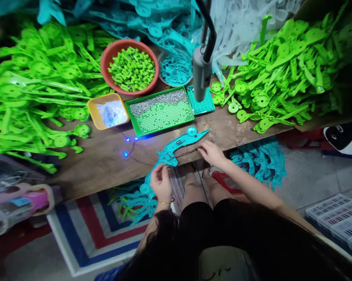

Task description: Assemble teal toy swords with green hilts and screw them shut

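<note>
A teal plastic shell half [171,148], long and curved with a round disc near its far end, lies across the table's front edge. My right hand [212,154] pinches the dark end of a thin wire [184,154], which stretches leftward over the shell. My left hand [161,181] is closed, fingertips together, beside the shell's near part; what it grips, if anything, is hidden. Several small blue lights [125,154] glow on the wire lying on the wood to the left. A small metallic piece [178,142] sits in the shell.
Behind the shell stand a green tray [161,130] of screws, a yellow container [95,121], a red bowl [104,68] of green pieces and a teal tray [205,107]. A grey electric screwdriver [201,74] hangs above. Green parts [41,74] are heaped left, more [290,62] right.
</note>
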{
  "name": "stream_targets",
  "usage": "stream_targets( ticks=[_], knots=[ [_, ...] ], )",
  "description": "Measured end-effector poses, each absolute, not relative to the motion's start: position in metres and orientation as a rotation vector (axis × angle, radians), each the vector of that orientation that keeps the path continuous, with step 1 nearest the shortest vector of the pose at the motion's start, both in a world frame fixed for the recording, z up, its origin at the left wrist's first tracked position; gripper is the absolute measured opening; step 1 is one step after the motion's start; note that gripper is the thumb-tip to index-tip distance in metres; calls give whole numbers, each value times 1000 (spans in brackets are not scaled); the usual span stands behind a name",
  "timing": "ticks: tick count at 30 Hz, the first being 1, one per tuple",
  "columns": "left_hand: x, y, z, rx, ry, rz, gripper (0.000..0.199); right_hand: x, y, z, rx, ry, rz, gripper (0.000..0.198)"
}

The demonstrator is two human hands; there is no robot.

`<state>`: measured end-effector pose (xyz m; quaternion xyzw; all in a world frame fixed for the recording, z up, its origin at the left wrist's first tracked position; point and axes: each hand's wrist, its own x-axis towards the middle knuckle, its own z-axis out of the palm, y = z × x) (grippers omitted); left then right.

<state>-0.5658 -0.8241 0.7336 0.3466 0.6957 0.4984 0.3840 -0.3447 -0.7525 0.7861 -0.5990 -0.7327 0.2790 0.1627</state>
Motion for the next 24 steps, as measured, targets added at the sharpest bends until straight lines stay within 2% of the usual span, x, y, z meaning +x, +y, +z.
stream_targets(
  ticks=[3, 8, 13, 18, 24],
  knots=[
    [-594, -823, 725, 1108, 2015, 1210, 46, -349, -769, 765, -1745, -1995, 845, 28],
    [-607, -822, 706, 1413, 2163, 903, 69, -354, -770, 751, -1643, -1749, 1018, 20],
    [-617, -814, 699, 1589, 2120, 762, 46, -350, -771, 764, -1512, -1391, 1289, 31],
    [-633, -791, 708, 1669, 2053, 848, 41, -344, -767, 778, -1403, -1116, 1496, 47],
    [-657, -752, 712, 1482, 2197, 996, 30, -337, -766, 776, -1403, -1018, 1587, 46]
  ],
)
